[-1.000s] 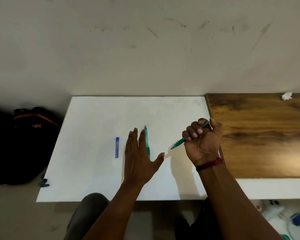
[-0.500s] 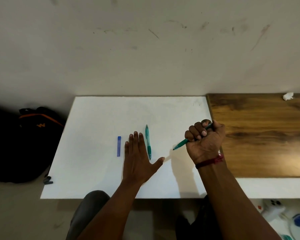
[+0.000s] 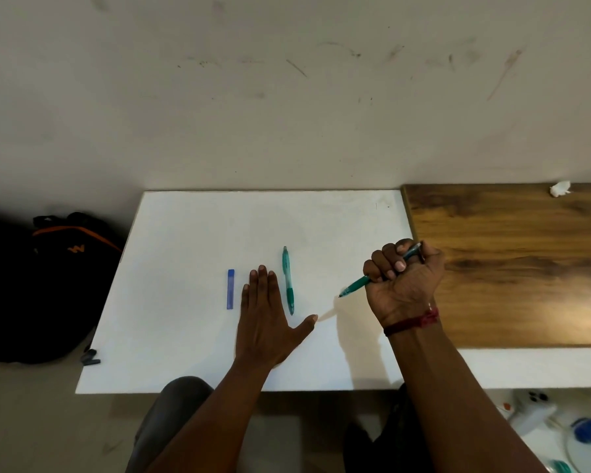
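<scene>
Head view: the right hand point(image 3: 403, 285) is fisted round a green pen point(image 3: 355, 286), whose tip slants down toward the left hand point(image 3: 267, 322). The left hand lies flat on the white surface point(image 3: 185, 233), fingers straight, thumb spread. A second green pen point(image 3: 288, 281) lies between the hands, just beside the left fingers (a blue stick point(image 3: 230, 289) flanks their other side). The fist likely gives poor tip control, so a shift to a fingertip pinch before lowering would help.

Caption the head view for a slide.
Right hand fists a green pen, tip angled down over the white board; left hand lies flat between a blue strip and a second green pen.
</scene>
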